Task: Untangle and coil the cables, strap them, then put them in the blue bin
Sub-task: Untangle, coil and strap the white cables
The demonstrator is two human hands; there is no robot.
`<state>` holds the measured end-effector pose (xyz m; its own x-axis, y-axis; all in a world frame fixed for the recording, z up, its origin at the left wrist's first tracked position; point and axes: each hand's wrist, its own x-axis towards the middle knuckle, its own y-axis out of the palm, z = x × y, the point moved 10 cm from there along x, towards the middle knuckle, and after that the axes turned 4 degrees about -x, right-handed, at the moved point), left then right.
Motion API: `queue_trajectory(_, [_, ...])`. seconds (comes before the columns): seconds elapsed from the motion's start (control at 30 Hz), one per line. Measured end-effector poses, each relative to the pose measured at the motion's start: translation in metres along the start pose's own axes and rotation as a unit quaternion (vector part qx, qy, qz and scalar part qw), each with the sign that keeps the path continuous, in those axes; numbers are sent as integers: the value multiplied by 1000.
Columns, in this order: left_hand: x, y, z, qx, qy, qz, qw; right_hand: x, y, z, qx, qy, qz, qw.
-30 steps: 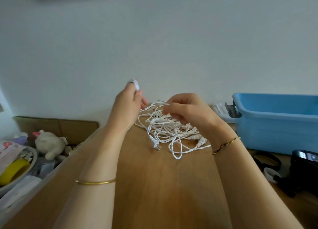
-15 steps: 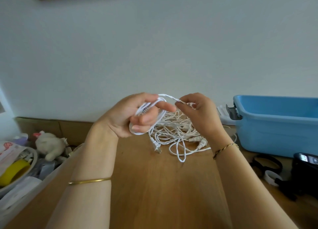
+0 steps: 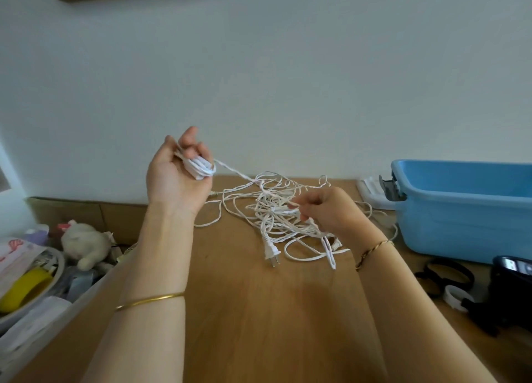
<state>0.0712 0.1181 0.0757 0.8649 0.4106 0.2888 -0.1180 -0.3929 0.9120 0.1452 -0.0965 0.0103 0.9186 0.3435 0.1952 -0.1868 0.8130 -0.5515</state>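
1. While the left grip [image 3: 175,178] is raised palm-up well to the left of the blue bin [image 3: 460,227], its fingers curl round a small white coil [image 3: 200,168] of wound cable and hold it against the palm.
2. From that coil a single white strand [image 3: 233,172] slopes down toward the blue bin and into the cable tangle [image 3: 270,207], which lies loose on the wooden surface [image 3: 259,319] just left of the bin.
3. The right grip [image 3: 331,213] sits at the tangle's bin-side edge, nearer the blue bin than the left one. Its thumb and fingertips pinch a strand of the tangle, and the other fingers are curled in.
4. A two-pin plug [image 3: 272,253] lies at the tangle's near edge, left of the bin, prongs pointing toward the camera.
5. The blue bin stands open-topped at the right of the surface, with a grey latch [image 3: 391,188] on its left end.
6. In front of the bin lie black strap loops [image 3: 444,273], a white strap ring [image 3: 454,295] and a black device [image 3: 512,270].
7. Behind the bin's left corner, against the wall, lies a flat white object [image 3: 371,191], partly hidden.
8. Far left of the bin, past the surface's edge, a plush toy [image 3: 83,241] and a yellow roll [image 3: 26,287] sit among clutter.
9. Each wrist wears a thin gold bangle.
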Motion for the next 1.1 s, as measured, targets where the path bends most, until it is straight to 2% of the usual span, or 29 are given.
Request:
queue_trajectory(0.07, [4, -12, -17, 15, 56, -24, 998, -4, 11, 4, -62, -6, 70, 996])
queue_trajectory(0.17, [5, -26, -27, 105, 94, -53, 989, -17, 26, 18, -97, -30, 174, 980])
queue_trajectory(0.23, [5, -33, -28, 184, 122, -77, 972, -27, 34, 29, -79, -36, 235, 968])
queue_trajectory(0.3, [3, -33, -27, 292, 151, -83, 941, -34, 32, 39, -65, -46, 254, 964])
queue_trajectory(0.4, [1, -18, -18, 502, 175, -39, 846, -40, 20, 62, -64, -93, 229, 967])
queue_trajectory(0.47, [-2, -5, 1, 627, 150, 24, 764, -38, 2, 78, -52, -137, 150, 978])
queue_trajectory(0.6, [-17, 10, 49, 780, 5, 154, 606, -35, -31, 93, 61, -184, -2, 981])
queue_trajectory(0.63, [-22, 11, 59, 787, -38, 179, 589, -33, -37, 91, 109, -178, -21, 978])
queue_trajectory(0.67, [-28, 11, 68, 772, -83, 199, 597, -30, -42, 85, 160, -166, -36, 972])
queue_trajectory(0.77, [-49, 13, 88, 638, -220, 238, 698, -22, -51, 62, 261, -113, -70, 956])
queue_trajectory(0.83, [-59, 17, 96, 577, -271, 274, 720, -19, -48, 52, 287, -89, -59, 952])
queue_trajectory(0.93, [-73, 21, 104, 540, -323, 334, 701, -20, -40, 50, 303, -75, -40, 949])
queue_trajectory(1.0, [-78, 13, 107, 539, -364, 328, 685, -20, -40, 51, 300, -73, -49, 950])
queue_trajectory(1.1, [-77, -5, 108, 593, -391, 285, 644, -19, -50, 51, 290, -76, -91, 950])
